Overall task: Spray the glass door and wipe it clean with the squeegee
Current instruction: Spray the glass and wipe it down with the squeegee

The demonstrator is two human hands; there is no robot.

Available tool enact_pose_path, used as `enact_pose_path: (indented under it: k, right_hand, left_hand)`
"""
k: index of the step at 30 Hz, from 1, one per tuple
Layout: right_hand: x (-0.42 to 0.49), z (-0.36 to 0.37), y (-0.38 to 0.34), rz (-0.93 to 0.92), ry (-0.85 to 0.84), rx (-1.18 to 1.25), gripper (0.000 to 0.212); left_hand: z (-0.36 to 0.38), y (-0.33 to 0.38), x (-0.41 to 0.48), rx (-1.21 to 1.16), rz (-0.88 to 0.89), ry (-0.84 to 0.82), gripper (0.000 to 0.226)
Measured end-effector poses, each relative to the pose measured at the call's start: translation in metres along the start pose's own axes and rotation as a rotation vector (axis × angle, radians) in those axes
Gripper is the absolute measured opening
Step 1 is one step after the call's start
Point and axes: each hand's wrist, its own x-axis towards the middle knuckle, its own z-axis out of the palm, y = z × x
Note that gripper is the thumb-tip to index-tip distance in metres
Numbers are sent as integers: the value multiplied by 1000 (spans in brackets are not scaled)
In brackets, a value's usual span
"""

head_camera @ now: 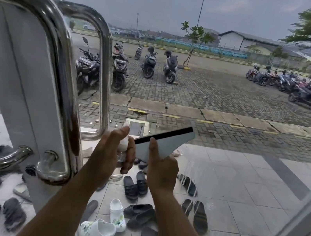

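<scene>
The glass door (235,102) fills the view in front of me, with wet spray streaks running down it at lower right. My left hand (113,152) grips a clear spray bottle (117,173) with a white nozzle, my thumb up beside the nozzle top. My right hand (160,167) holds a pale grey squeegee (169,142) by its handle; its black rubber blade tilts up to the right, close to the glass. The two hands are side by side at the middle of the door.
A chrome U-shaped door handle (60,44) on the white door frame (19,78) stands close at left. Through the glass lie several sandals (134,188) on a tiled porch, then paving with parked motorbikes (149,63). Another white frame edge (283,232) slants at lower right.
</scene>
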Motion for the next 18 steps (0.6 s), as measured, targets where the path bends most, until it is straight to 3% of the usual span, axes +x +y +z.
enact_pose_path:
  k: [2,6,15,18]
  right_hand:
    - [3,-6,19,14,6,21,85]
    - [8,-11,50,26,2,72,62]
    - [18,-4,87,-62,-29,295,66]
    - [29,3,96,-134,-35,333,82]
  left_hand:
    - [7,-13,1,-1,13,6,57]
    - [15,-42,3,-20,53,53,57]
    - [14,-124,1,-15,233,66,56]
    - [8,-140,-2,4,326,68,56]
